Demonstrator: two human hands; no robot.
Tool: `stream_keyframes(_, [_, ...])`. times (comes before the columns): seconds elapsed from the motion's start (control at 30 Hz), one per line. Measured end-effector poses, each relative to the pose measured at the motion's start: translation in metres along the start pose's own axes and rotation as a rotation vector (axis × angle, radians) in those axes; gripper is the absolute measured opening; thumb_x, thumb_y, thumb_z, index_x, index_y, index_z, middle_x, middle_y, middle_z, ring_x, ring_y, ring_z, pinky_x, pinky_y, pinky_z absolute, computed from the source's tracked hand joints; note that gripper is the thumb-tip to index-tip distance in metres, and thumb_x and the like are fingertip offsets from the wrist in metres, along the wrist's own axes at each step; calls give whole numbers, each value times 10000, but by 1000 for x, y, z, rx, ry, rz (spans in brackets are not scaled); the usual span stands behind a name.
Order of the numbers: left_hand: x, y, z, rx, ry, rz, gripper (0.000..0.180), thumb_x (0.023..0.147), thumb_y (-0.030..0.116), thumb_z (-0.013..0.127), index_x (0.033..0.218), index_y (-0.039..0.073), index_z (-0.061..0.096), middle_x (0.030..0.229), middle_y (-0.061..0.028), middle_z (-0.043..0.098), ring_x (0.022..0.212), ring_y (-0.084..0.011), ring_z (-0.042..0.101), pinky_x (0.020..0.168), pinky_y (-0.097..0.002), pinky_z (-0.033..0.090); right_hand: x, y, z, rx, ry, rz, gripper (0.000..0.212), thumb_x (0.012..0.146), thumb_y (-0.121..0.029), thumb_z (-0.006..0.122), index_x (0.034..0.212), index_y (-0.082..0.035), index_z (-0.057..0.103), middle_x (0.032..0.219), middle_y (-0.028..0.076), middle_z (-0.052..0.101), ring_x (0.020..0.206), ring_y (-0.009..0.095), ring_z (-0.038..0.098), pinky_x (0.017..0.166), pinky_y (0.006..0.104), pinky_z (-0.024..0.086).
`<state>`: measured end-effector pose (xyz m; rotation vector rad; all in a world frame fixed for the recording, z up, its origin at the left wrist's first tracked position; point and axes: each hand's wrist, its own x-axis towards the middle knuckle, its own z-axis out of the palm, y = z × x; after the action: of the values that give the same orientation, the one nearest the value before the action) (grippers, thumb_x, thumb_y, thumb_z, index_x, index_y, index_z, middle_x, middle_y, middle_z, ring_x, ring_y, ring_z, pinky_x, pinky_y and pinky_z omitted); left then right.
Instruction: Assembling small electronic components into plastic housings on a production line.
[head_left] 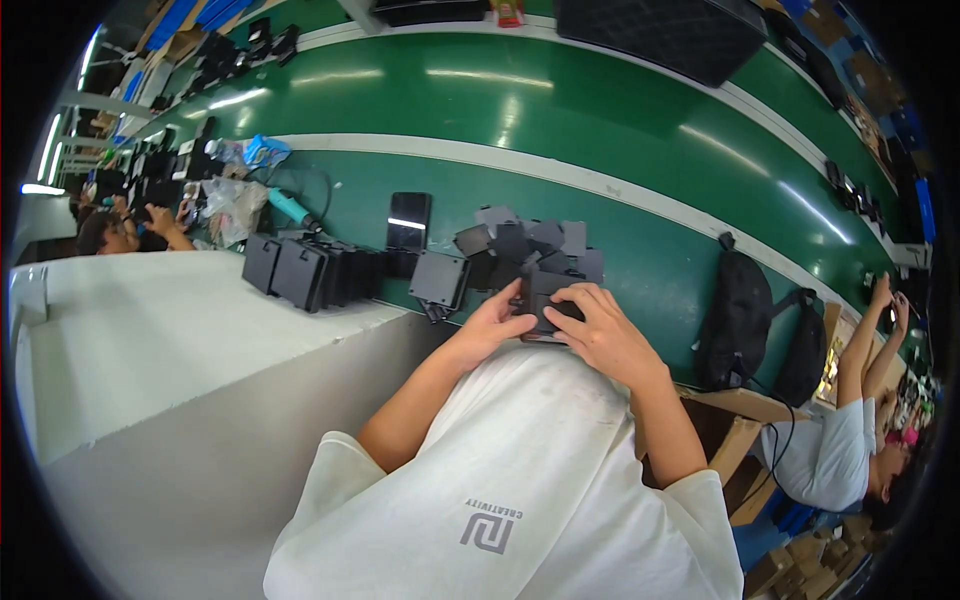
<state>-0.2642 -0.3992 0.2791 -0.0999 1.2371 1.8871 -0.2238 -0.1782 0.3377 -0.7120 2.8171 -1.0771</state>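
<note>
Close in front of my body, a dark grey square plastic casing (538, 296) is held between both hands at the near edge of the green bench. My left hand (490, 328) grips its left side, thumb toward the near edge and fingers along the far side. From the right, my right hand (606, 335) lies over it with bent fingers on its top, hiding part of it. Just beyond lies a loose heap of flat dark grey plates (545, 237). To the left stands a lighter grey square casing (438, 278) with small dark parts hanging below it.
Black casings (305, 270) stand in a row on the white ledge at left. Behind them are a dark phone (408, 222), a teal power screwdriver (292, 208) and plastic bags (232, 205). A black backpack (735, 315) sits at right. Other people work at both sides.
</note>
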Motion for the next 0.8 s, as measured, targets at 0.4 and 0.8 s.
stream_keyframes(0.4, [0, -10, -6, 105, -34, 14, 760, 821, 2, 645, 1474, -30, 257, 1259, -128, 524, 965, -139, 552, 820, -235, 467, 11, 9, 12, 229, -29, -79, 452, 750, -25, 697, 1194, -26, 615, 1282, 123, 525, 1125, 293, 494, 953, 369, 427])
stream_keyframes(0.8, [7, 5, -11, 150, 102, 203, 790, 786, -2, 641, 1480, 20, 265, 1388, -167, 442, 1164, -219, 517, 943, -277, 439, 30, 18, 34, 1155, 200, 650, 623, 793, 71, 632, 1372, -71, 452, 1275, 128, 528, 1094, 206, 528, 959, 341, 430])
